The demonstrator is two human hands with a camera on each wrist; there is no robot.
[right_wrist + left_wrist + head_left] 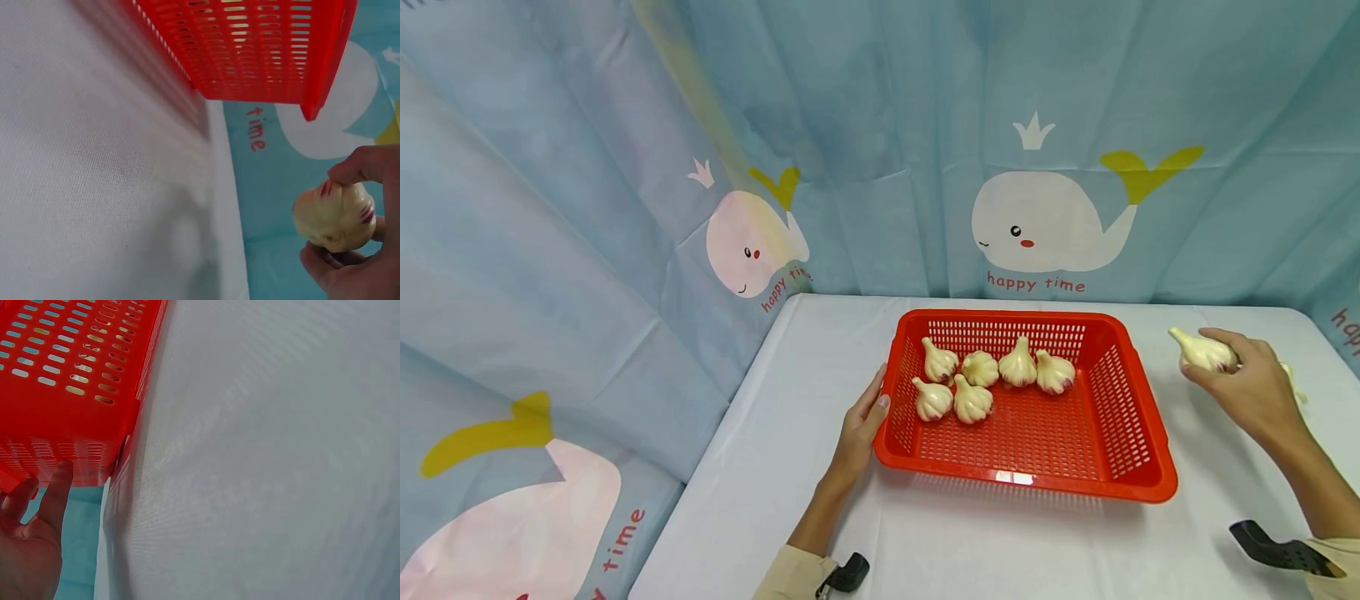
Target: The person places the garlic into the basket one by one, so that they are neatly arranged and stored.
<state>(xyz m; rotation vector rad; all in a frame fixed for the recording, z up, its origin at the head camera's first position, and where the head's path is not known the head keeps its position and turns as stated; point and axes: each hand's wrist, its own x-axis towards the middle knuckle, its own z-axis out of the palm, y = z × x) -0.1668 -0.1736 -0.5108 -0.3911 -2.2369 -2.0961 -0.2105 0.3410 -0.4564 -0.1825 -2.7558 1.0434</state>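
Observation:
Clasped between thumb and fingers of my right hand (1255,383) is a garlic bulb (1204,351), raised above the table to the right of the basket. The right wrist view shows the purple-streaked end of this garlic bulb (336,215). My left hand (856,433) rests against the left side of a red plastic basket (1022,479), its fingers fairly straight along the outer wall. In the left wrist view, the thumb of the left hand (31,550) touches that perforated wall. Several garlic bulbs (973,400) lie in the left and back part of the basket.
Partly hidden behind the right hand, another pale garlic piece (1294,383) lies on the table's right side. A white cloth covers the table (1000,550). Blue curtains (880,125) printed with whales hang behind and to the left.

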